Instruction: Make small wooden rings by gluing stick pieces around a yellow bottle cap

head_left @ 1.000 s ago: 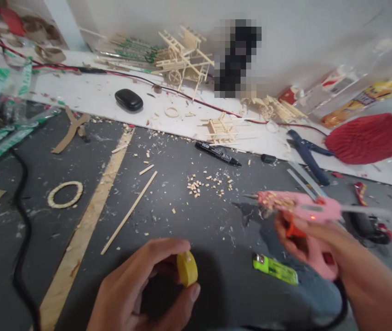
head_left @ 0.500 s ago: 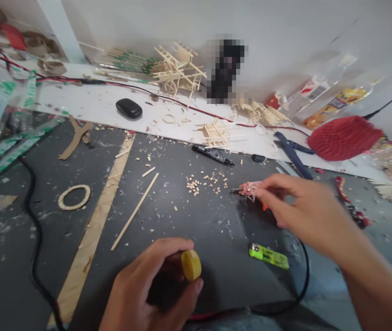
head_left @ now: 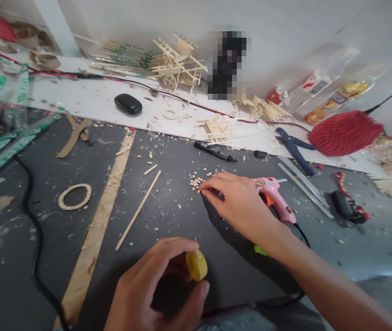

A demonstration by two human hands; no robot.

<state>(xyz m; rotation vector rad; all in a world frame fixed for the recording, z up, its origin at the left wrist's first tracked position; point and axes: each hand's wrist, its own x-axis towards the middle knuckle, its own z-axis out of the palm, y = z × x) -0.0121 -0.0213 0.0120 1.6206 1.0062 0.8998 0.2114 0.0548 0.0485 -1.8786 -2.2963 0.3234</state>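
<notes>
Between the thumb and fingers of my left hand (head_left: 157, 285) is a yellow round cap-like piece (head_left: 197, 265), held on edge just above the dark table. My right hand (head_left: 239, 197) is closed in a pinch at the small cut wooden bits (head_left: 195, 181); whether a bit sits between its fingertips is too small to make out. Beyond that hand lies a pink glue gun (head_left: 274, 186), partly covered by it. A green lighter (head_left: 260, 250) shows only one end under my right forearm.
A thin wooden stick (head_left: 139, 209) and a wooden ring (head_left: 75, 196) lie to the left. Farther back are a black marker (head_left: 215, 151), blue pliers-like cutters (head_left: 295, 151), clear glue sticks (head_left: 306, 186) and stick models (head_left: 178, 64). A black cable (head_left: 35, 230) crosses the left side.
My right hand has let go of the glue gun, which now rests on the table, and has moved left to the wooden bits. My left hand still holds the yellow piece.
</notes>
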